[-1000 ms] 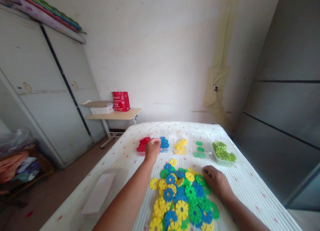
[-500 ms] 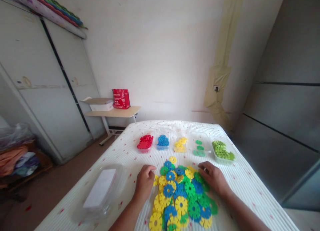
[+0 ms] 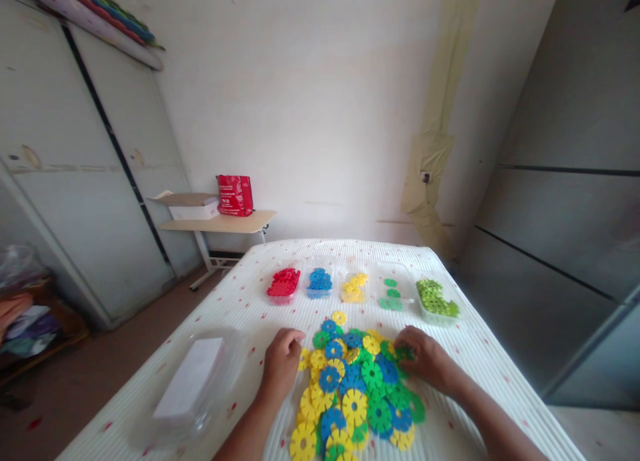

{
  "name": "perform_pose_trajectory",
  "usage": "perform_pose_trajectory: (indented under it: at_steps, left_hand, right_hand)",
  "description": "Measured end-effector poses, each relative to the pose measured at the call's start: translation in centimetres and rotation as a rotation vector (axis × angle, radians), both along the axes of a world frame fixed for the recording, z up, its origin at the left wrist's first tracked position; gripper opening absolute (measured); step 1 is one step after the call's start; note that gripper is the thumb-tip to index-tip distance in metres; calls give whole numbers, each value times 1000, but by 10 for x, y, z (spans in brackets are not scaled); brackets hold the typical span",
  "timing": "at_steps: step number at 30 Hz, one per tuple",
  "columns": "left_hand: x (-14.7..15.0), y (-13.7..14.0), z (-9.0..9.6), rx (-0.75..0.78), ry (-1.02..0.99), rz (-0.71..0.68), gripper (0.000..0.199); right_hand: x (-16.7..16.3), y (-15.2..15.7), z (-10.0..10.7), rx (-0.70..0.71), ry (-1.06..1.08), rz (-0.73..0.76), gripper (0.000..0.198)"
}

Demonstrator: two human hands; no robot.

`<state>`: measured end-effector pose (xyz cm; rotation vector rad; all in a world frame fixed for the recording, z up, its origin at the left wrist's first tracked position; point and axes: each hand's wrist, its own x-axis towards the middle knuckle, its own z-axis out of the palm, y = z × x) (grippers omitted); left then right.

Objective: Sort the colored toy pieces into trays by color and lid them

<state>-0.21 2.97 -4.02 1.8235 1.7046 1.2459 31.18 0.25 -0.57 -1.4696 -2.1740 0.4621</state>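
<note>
A heap of notched plastic building discs (image 3: 350, 388) in yellow, blue and green lies between my hands on the table. My left hand (image 3: 283, 364) rests at the heap's left edge, fingers curled in, with no piece visible in it. On the far right side of the heap, my right hand (image 3: 425, 358) bends its fingers down over a green disc (image 3: 404, 352), partly covering it. Beyond the heap stand clear tubs of red pieces (image 3: 284, 282), blue pieces (image 3: 319, 279) and yellow pieces (image 3: 355, 284). Another clear tub (image 3: 407, 291) has a few green discs.
A tub of light green pieces (image 3: 436, 298) stands at the far right. To my left is a clear plastic container with a white block (image 3: 190, 378). A side table (image 3: 220, 224) by the wall bears a red bag (image 3: 235, 194) and a white box.
My right hand's fingers have curled down onto a green disc at the heap's right edge. My left hand stays beside the heap. The whole view has shifted slightly.
</note>
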Motion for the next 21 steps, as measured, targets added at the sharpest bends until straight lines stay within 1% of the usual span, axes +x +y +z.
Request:
perform_pose_trajectory:
  at_steps: [3, 5, 7, 8, 11, 13, 14, 16, 19, 21]
  left_hand:
    - [0, 1, -2, 15, -4, -5, 21]
    - [-1, 2, -5, 29, -5, -14, 21]
    - [-2, 3, -8, 39, -3, -20, 21]
    - [-2, 3, -9, 42, -1, -21, 21]
    - [-2, 4, -10, 42, 1, -19, 21]
    - [-2, 4, -10, 38, -2, -19, 21]
    - [-2, 4, -9, 37, -5, -21, 21]
    - [-1, 3, -8, 42, -8, -22, 21]
    - [-1, 3, -8, 47, -9, -23, 21]
    - [-1, 3, -8, 45, -5, -20, 21]
  right_hand:
    - [10, -1, 2, -57, -31, 21, 15]
    - [16, -1, 3, -122, -55, 8, 10]
    - [19, -1, 3, -157, -66, -20, 11]
    - [20, 0, 2, -148, -64, -46, 14]
    - [15, 2, -2, -58, -41, -163, 19]
    - [8, 4, -7, -16, -37, -216, 26]
    - [5, 4, -9, -5, -46, -221, 29]
    - [0, 5, -12, 2, -81, -198, 29]
    - [-2, 6, -13, -5, -130, -153, 21]
    - [0, 6, -12, -22, -154, -149, 17]
